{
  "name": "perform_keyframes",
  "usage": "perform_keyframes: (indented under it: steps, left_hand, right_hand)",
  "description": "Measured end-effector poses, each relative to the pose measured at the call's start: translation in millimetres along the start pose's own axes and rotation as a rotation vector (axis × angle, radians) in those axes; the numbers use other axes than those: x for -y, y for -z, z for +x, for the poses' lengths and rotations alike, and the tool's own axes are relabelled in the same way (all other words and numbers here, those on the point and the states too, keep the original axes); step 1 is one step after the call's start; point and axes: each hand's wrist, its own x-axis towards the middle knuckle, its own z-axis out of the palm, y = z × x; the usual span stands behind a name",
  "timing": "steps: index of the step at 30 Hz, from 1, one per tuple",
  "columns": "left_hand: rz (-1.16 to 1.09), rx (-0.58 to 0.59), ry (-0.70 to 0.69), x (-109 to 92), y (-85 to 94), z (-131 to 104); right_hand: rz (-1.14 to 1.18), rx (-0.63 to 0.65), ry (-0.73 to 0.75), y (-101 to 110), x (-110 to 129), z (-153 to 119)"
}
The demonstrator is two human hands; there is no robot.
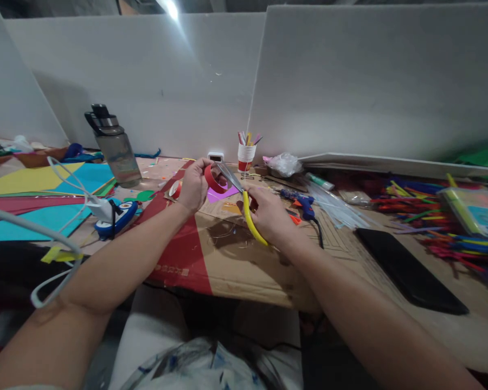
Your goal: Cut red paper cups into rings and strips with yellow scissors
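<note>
My left hand [196,184] is closed on a curled red paper strip [216,181], which bends into a loop in front of the fingers. In my right hand [268,212] are scissors [251,223] with yellow handles, the fingers wrapped round the grip. The metal blades point up and left, their tips at the top of the red strip by the left fingertips. Whether the blades touch the strip I cannot tell. Purple paper [222,193] lies on the table behind the strip. A white and red roll-like piece [174,189] sits beside my left wrist.
Cardboard [244,271] covers the table in front of me. A water bottle [120,157], coloured sheets [32,216] and a blue power strip [116,219] are on the left. Paper cups [246,157] with sticks stand behind. On the right are a glue gun [303,203], a black phone [409,268] and pipe cleaners [410,203].
</note>
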Motion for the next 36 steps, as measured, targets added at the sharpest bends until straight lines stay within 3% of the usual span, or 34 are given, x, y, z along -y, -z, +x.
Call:
perform_keyframes:
  steps: [9,26,31,36]
  left_hand:
    - [-0.024,0.006,0.053,-8,-3.4,-1]
    - [-0.045,0.217,0.079,-1,16.4,14]
    - [-0.088,0.167,0.118,-1,16.5,15]
    - [-0.08,0.091,0.06,-2,14.4,13]
  right_hand:
    - [0.004,0.015,0.018,3,2,1]
    - [-0.033,0.007,0.047,5,1,0]
    - [-0.035,0.008,0.037,5,0,0]
    - [-0.039,-0.016,0.051,5,2,0]
